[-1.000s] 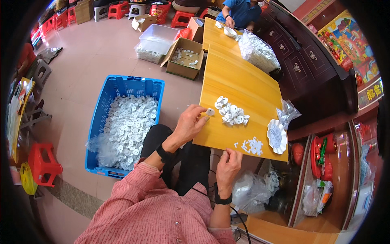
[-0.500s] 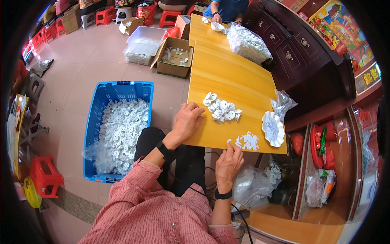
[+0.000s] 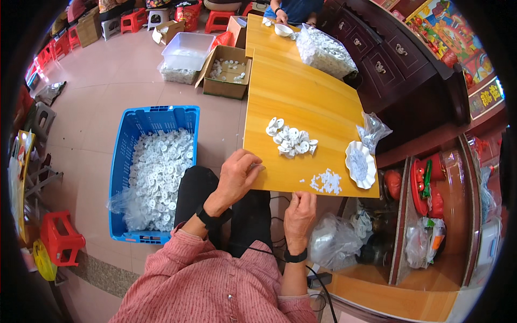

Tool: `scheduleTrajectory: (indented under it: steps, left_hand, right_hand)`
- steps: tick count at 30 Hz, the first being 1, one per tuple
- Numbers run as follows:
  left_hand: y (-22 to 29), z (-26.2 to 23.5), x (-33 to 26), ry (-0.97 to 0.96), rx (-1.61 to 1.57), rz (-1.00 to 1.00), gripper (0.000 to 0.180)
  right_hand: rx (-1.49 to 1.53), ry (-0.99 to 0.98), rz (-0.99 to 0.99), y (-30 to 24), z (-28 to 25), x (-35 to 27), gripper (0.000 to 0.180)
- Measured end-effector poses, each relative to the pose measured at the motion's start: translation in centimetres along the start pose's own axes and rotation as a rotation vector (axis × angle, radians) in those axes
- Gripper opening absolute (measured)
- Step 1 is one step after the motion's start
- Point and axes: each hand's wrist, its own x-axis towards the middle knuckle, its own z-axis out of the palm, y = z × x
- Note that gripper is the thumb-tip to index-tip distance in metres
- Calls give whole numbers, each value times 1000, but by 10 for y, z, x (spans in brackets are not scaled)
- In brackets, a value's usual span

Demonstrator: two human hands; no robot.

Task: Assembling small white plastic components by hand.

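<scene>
At the near left edge of the yellow wooden table [image 3: 301,91], my left hand [image 3: 235,177] is closed in a pinch, and what it holds, if anything, is too small to name. My right hand [image 3: 300,218] is also pinched, at the near edge just below a cluster of tiny white pieces [image 3: 327,181]. Its fingertips hide whatever is between them. Farther up the table lies a pile of white round plastic parts [image 3: 292,139]. A scalloped white dish [image 3: 369,175] with more tiny pieces stands at the right edge.
On my left, a blue crate [image 3: 114,188] full of white round parts stands on the floor. Beyond are a cardboard box [image 3: 229,89] and a clear tub [image 3: 187,51]. A large bag of parts [image 3: 326,51] sits at the table's far end, near a co-worker's hand [image 3: 281,16].
My right hand has drawn back slightly from the tiny pieces toward the table edge, its fingers closer together. My left hand remains pinched by the left edge. The view has shifted a little.
</scene>
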Motion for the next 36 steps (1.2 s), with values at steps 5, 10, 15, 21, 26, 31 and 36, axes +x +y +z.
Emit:
scheduleTrajectory:
  steps: [5,10,15,21,26,31,36]
  left_hand:
    - [17,-9,-20,-40,-504,-368,9]
    - [21,-19,-36,-64,-887,-608,11]
    - [26,-22,-43,-100,-1064,-707,13]
    - [26,-24,-49,-101,-1146,-736,32]
    - [28,-27,-51,-139,-1315,-705,36]
    - [29,-30,-52,-156,-1283,-702,38]
    - [25,-30,-55,-154,-1255,-682,40]
  right_hand:
    - [514,-66,277,-13,0,-3,12]
    - [809,-154,425,-34,-5,-2,13]
    - [989,-233,477,-51,-14,-2,12]
    - [1038,-236,528,-73,-29,2,12]
    - [1026,-201,519,-80,-33,5,12]
    - [1025,-233,466,-78,-31,2,17]
    - [1013,-204,486,-84,-33,3,19]
